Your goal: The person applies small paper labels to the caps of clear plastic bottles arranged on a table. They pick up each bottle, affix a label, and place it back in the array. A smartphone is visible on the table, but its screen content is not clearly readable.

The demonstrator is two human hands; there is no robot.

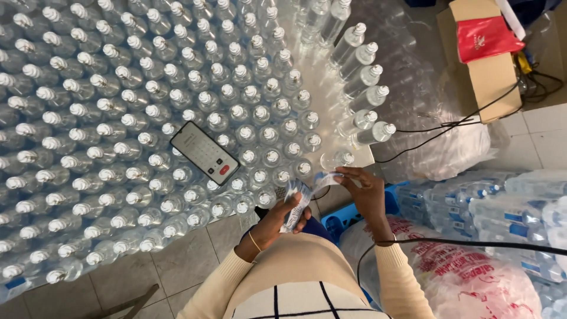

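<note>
My left hand (275,222) grips a small stack of printed labels (297,202) close to my chest. My right hand (361,188) pinches the end of one label strip (324,178) pulled from that stack, right in front of a clear bottle (338,158) at the near edge of the table. Rows of several clear plastic bottles with white caps (177,94) cover the table ahead and to the left.
A white remote-like device with a red button (204,152) lies on top of the bottles. A cardboard box (489,65) with a red pouch (485,38) sits at the upper right. Black cables (449,125) cross the floor. Wrapped bottle packs (502,204) and a printed plastic sack (460,277) lie to my right.
</note>
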